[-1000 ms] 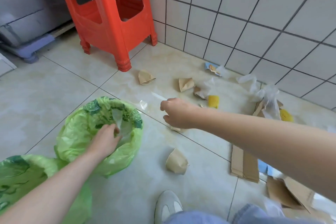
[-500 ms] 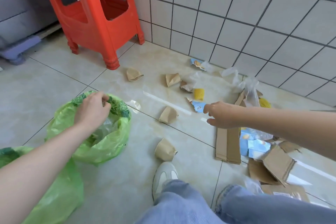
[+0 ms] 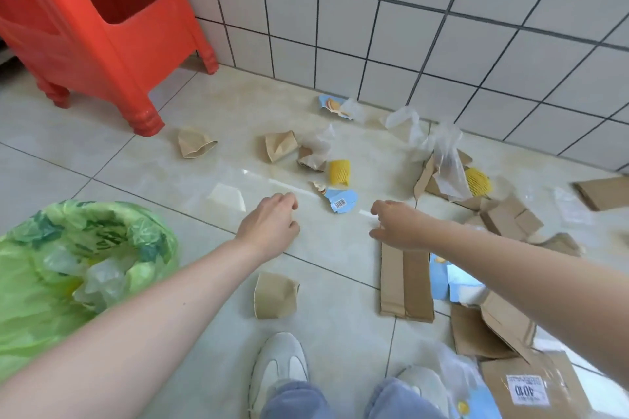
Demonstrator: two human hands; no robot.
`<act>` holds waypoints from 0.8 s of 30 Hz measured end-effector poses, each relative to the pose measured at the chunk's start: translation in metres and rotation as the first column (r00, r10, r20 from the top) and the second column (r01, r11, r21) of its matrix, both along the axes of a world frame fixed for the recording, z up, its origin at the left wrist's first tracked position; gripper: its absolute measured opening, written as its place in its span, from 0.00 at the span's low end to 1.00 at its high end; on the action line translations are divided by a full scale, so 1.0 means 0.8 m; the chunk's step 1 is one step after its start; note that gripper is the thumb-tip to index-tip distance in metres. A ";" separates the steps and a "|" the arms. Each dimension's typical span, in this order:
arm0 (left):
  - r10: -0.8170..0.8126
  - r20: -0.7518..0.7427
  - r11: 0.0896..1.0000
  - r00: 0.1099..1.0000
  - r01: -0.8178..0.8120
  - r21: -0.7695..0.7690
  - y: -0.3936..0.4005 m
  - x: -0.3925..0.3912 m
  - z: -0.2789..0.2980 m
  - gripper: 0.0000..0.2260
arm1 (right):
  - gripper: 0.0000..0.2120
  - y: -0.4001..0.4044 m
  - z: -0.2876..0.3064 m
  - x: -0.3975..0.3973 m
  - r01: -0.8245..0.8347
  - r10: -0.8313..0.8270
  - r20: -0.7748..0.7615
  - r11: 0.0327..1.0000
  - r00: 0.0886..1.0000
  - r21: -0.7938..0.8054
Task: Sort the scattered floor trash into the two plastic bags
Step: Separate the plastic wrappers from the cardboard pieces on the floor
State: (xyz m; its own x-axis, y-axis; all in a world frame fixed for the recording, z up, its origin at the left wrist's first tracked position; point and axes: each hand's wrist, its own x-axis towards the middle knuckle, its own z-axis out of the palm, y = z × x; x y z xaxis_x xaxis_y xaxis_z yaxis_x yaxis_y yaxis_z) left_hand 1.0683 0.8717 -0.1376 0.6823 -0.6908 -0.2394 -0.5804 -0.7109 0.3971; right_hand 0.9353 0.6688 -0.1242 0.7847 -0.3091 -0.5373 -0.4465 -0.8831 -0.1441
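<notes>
Two green plastic bags sit at the left: one open bag point(image 3: 112, 218) with clear plastic inside, the other bag point(image 3: 20, 326) nearer me. My left hand point(image 3: 269, 224) hovers low over the floor with fingers curled down; what lies under it is hidden. My right hand point(image 3: 394, 224) pinches the right end of a long clear strip point(image 3: 282, 184) lying on the tiles. Crushed brown paper cups point(image 3: 275, 296) point(image 3: 195, 143) point(image 3: 279, 146), yellow foam nets point(image 3: 339, 172) point(image 3: 478, 182), a blue label scrap point(image 3: 342, 201) and flat cardboard point(image 3: 405, 282) lie scattered.
A red plastic stool point(image 3: 102, 44) stands at the back left against the white tiled wall point(image 3: 408, 27). Clear plastic wrappers point(image 3: 446, 153) and more cardboard pieces point(image 3: 503, 218) pile up on the right. My shoes point(image 3: 279, 371) are at the bottom edge.
My left hand left the green bag's rim and reached right to the floor where a crushed cup lay. The view shifted closer to the trash; my right hand stays by the strip.
</notes>
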 end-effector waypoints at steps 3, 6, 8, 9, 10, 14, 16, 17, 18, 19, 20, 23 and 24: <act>-0.084 -0.015 0.991 0.996 0.085 0.105 -0.039 0.013 -0.027 0.15 | 0.23 -0.021 -0.035 0.012 0.043 -0.043 0.011 0.999 0.999 0.025; -0.165 -0.005 0.971 0.986 0.163 0.174 -0.075 0.032 -0.046 0.16 | 0.25 -0.035 -0.062 0.031 0.052 -0.053 0.014 0.998 0.999 0.036; -0.208 0.014 0.960 0.978 0.202 0.192 -0.097 0.050 -0.058 0.17 | 0.26 -0.043 -0.077 0.048 0.056 -0.058 0.036 0.997 0.998 0.048; -0.216 0.025 0.959 0.976 0.208 0.191 -0.108 0.061 -0.064 0.17 | 0.27 -0.048 -0.083 0.057 0.063 -0.066 0.053 0.996 0.996 0.055; -0.217 0.034 0.960 0.976 0.207 0.188 -0.119 0.072 -0.070 0.17 | 0.27 -0.053 -0.090 0.067 0.069 -0.073 0.068 0.996 0.995 0.060; -0.207 0.102 0.973 0.973 0.193 0.127 -0.162 0.110 -0.094 0.17 | 0.28 -0.075 -0.118 0.108 0.079 -0.085 0.128 0.996 0.988 0.051; -0.194 0.174 0.981 0.966 0.190 0.041 -0.183 0.122 -0.103 0.20 | 0.30 -0.084 -0.131 0.128 0.099 -0.103 0.144 0.994 0.984 0.039; -0.177 0.211 0.983 0.961 0.183 -0.008 -0.194 0.127 -0.107 0.23 | 0.31 -0.087 -0.138 0.138 0.108 -0.111 0.148 0.994 0.983 0.031; -0.150 0.232 0.985 0.961 0.165 -0.044 -0.204 0.131 -0.112 0.26 | 0.32 -0.088 -0.144 0.147 0.117 -0.120 0.150 0.993 0.981 0.031; -0.119 0.231 0.989 0.966 0.137 -0.060 -0.213 0.136 -0.117 0.28 | 0.34 -0.089 -0.150 0.156 0.128 -0.132 0.152 0.991 0.980 0.038; -0.094 0.208 0.993 0.974 0.108 -0.054 -0.221 0.141 -0.123 0.30 | 0.36 -0.089 -0.155 0.165 0.138 -0.145 0.157 0.989 0.977 0.051; -0.107 0.146 0.994 0.983 0.100 0.053 -0.235 0.154 -0.145 0.32 | 0.37 -0.088 -0.172 0.186 0.139 -0.153 0.175 0.986 0.973 0.088; -0.127 0.132 0.989 0.983 0.116 0.087 -0.237 0.158 -0.151 0.31 | 0.35 -0.088 -0.178 0.190 0.132 -0.148 0.170 0.986 0.974 0.102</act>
State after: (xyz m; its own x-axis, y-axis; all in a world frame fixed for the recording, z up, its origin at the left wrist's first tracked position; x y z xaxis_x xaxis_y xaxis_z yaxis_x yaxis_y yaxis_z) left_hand 1.1945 0.6821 -0.2588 0.6243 -0.7533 -0.2067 -0.7095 -0.6575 0.2537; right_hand 1.0873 0.5982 -0.2663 0.8217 -0.3795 -0.4252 -0.5253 -0.7937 -0.3067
